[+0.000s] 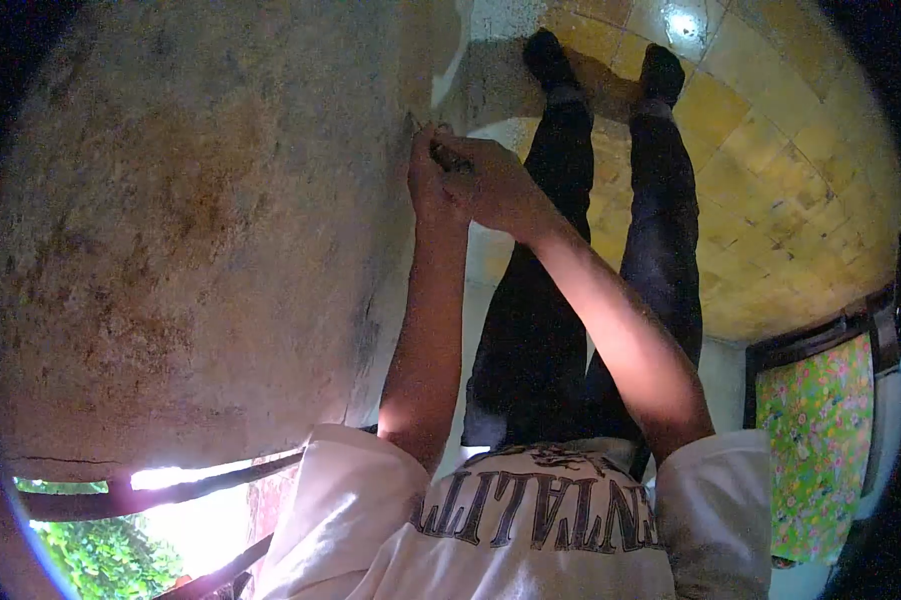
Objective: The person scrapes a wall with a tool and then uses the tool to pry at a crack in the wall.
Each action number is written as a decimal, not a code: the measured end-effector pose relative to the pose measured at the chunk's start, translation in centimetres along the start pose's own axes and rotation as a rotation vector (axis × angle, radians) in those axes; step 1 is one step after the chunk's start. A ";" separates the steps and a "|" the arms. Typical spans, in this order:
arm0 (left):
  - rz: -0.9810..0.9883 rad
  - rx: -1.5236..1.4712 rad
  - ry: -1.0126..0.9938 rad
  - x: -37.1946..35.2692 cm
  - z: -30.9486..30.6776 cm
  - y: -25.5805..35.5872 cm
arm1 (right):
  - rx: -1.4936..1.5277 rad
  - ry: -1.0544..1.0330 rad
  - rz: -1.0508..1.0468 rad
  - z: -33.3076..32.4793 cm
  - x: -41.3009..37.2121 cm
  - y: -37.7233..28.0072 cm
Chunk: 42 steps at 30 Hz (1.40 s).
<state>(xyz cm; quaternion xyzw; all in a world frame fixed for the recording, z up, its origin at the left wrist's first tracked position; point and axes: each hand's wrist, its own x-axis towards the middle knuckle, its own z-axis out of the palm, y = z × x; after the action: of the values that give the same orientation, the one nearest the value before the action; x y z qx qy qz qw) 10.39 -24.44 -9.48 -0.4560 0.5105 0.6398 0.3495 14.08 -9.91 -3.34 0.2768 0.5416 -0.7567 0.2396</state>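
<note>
Clamped together beside the wall (170,240), the grip of left hand (430,185) and right hand (497,185) closes on a small dark object (450,157), mostly hidden by fingers, its kind unclear. Leftmost, that wall is rough, brown-stained; then black-trousered legs (660,210) crossed by the right forearm, glossy yellowish floor tiles (760,200), and a green floral curtain (815,445).

Floor: yellow-ochre square tiles, glossy, thin joint lines (760,140), filling the upper right of the frame. White glare at top, right of centre. Darker blotches on tiles toward the right. Two feet in dark coverings (547,60) stand on it, upper centre, apart; dark shadow between them.
</note>
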 end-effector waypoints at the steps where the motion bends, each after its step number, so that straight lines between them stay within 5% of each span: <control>1: 0.009 -0.017 -0.062 1.4 -1.0 -0.6 | -0.001 0.021 0.045 0.0 0.2 -0.1; 3: 0.018 0.011 0.007 0.7 1.0 -0.2 | 0.008 0.067 0.143 -0.2 0.6 -0.5; 5: 0.026 0.093 0.259 -1.3 3.4 0.5 | -0.091 0.152 -0.064 0.6 0.1 -0.2; 6: 0.046 0.094 0.202 -1.1 2.3 0.3 | -0.135 0.193 -0.160 1.0 -0.3 0.1; 9: 0.043 0.034 0.089 0.0 0.2 -0.1 | -0.061 0.068 0.102 0.3 0.3 -0.7; 12: 0.021 -0.012 0.117 0.8 1.3 -0.5 | -0.050 0.055 0.105 -0.7 0.9 -0.8; 15: 0.091 0.075 0.153 0.0 1.5 -0.4 | -0.112 0.140 0.021 0.6 0.4 0.2; 18: 0.020 0.023 0.095 -1.5 1.5 0.9 | -0.375 0.276 -0.337 2.3 0.5 1.3; 21: 0.094 0.128 0.091 -1.4 2.2 1.1 | 0.017 0.124 0.056 1.2 1.3 0.6; 23: 0.062 0.078 0.106 -0.1 2.2 0.8 | -0.010 0.124 0.048 1.3 1.5 0.6; 25: 0.509 0.863 0.083 -1.5 2.6 0.6 | -0.060 0.161 0.009 1.3 1.3 0.9; 27: 0.589 1.024 0.043 -1.8 2.5 0.5 | -0.127 0.237 -0.064 1.5 0.5 0.6; 32: -0.080 -0.152 -0.054 2.3 0.0 -0.3 | -0.100 0.078 0.028 0.1 1.6 0.2; 34: -0.049 -0.079 -0.180 1.5 0.6 0.3 | -0.075 0.092 0.056 -0.3 1.9 0.2; 38: 0.150 0.165 0.138 -0.8 2.5 0.1 | -0.014 0.151 0.001 0.6 0.8 -0.1; 42: 0.213 0.354 -0.007 0.2 -0.2 -0.1 | 0.059 0.028 0.087 -0.2 1.1 -0.8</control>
<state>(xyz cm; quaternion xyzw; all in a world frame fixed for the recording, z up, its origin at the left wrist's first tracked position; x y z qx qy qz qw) 10.50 -24.64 -9.70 -0.3287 0.6588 0.5752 0.3565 12.78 -9.54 -3.64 0.3176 0.5096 -0.7574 0.2566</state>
